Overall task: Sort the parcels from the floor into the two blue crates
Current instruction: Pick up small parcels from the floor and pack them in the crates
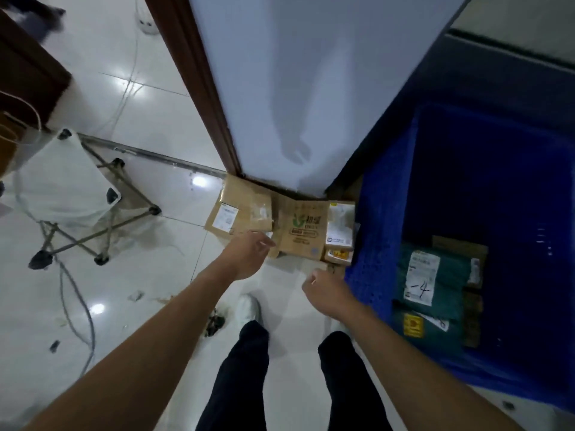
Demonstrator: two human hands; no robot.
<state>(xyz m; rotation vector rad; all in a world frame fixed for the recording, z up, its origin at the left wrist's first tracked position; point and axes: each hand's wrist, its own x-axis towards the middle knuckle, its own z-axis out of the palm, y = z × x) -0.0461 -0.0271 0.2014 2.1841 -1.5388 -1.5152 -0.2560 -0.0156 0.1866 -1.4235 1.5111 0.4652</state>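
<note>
Several cardboard parcels lie on the floor at the foot of a white wall corner: a brown box with a white label (241, 209), a box with a green logo (303, 230), and a small stack of labelled packets (339, 233). My left hand (249, 255) reaches over the near edge of the boxes, fingers apart, holding nothing. My right hand (325, 289) hovers lower, near the crate's corner, fingers loosely curled and empty. One blue crate (379, 253) stands at the right, holding a green-wrapped parcel marked "4" (434, 279) and other parcels. No second crate is in view.
A folding stool with a white seat (67, 181) stands at the left, with grey cables (77, 300) trailing across the glossy tile floor. A dark wooden door frame (199, 85) runs beside the wall. My legs and a white shoe (250, 309) are below.
</note>
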